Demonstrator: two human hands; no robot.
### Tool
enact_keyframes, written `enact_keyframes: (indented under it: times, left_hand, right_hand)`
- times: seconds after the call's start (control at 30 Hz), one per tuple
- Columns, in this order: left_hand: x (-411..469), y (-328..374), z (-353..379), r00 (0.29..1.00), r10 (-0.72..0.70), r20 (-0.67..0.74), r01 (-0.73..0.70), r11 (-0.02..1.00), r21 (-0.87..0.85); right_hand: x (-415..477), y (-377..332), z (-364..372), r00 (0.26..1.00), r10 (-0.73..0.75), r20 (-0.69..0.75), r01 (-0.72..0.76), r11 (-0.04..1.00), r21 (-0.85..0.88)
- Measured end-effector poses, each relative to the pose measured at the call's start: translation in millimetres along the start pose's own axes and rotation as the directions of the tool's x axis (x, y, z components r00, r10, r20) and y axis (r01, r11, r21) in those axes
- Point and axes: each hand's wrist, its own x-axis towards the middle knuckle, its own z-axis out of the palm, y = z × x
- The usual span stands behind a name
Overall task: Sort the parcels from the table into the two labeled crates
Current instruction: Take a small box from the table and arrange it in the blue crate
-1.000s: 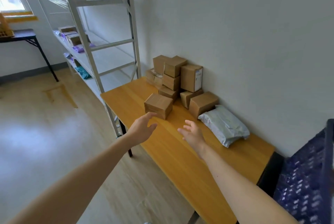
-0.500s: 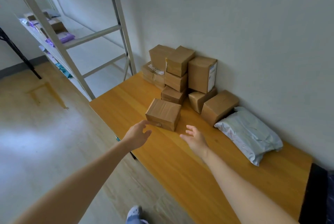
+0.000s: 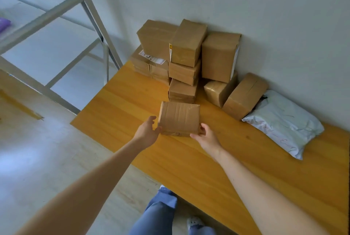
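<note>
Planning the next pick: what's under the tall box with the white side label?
The tall box rests on a glossy taped box; anything farther back beneath it is covered.

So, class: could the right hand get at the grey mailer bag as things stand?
Probably yes, once the right hand releases the loose box: nothing lies on the bag, only bare table between.

- wooden table (image 3: 208, 168), orange-brown top, its far long edge along the wall;
- pile of brown boxes (image 3: 185, 71) at the far left end, stacked against the wall;
- slanted box (image 3: 244, 96) just right of the pile;
- grey mailer bag (image 3: 282, 123) lying flat, touching the slanted box's right side;
- single brown box (image 3: 180, 119) just in front of the pile
</note>
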Motion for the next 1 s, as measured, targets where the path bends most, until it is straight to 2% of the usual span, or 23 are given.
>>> enact_keyframes:
  times: [0.23, 0.4, 0.6, 0.8, 1.0]
  left_hand:
    - [29, -4, 6, 0.988, -0.027, 0.151, 0.04, 0.996, -0.079]
    - [38, -4, 8, 0.985, -0.02, 0.169, 0.05, 0.983, -0.179]
    - [30, 1, 3, 0.983, 0.009, 0.183, 0.032, 0.975, -0.218]
    - [11, 21, -8, 0.985, 0.091, 0.149, -0.039, 0.946, -0.321]
    - [-29, 38, -15, 0.978, 0.187, 0.09, -0.13, 0.89, -0.437]
  right_hand:
    - [15, -5, 11, 0.995, 0.073, -0.071, -0.071, 0.997, 0.035]
    - [18, -7, 15, 0.989, 0.097, -0.111, -0.091, 0.994, 0.057]
    - [9, -13, 13, 0.987, 0.068, -0.144, -0.06, 0.997, 0.057]
    - [-18, -22, -5, 0.982, -0.066, -0.176, 0.063, 0.998, -0.022]
    - [-61, -27, -21, 0.936, -0.185, -0.301, 0.227, 0.968, 0.11]
